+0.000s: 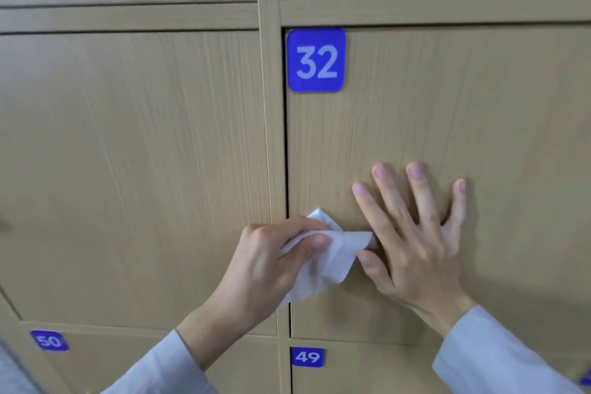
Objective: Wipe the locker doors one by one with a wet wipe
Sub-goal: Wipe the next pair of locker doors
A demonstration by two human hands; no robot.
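From the head view, the left hand (271,262) pinches the crumpled wet wipe (329,259) against the lower left edge of locker door 32 (447,105). The right hand (415,240) lies flat, fingers spread, on the same door just beside it. Bunched like that, the wipe may miss patches or snag in the door gap (287,153). Every locker is closed; contents unseen.

Light wood locker door (447,112) carries a blue "32" plate (316,60) in its upper left corner.
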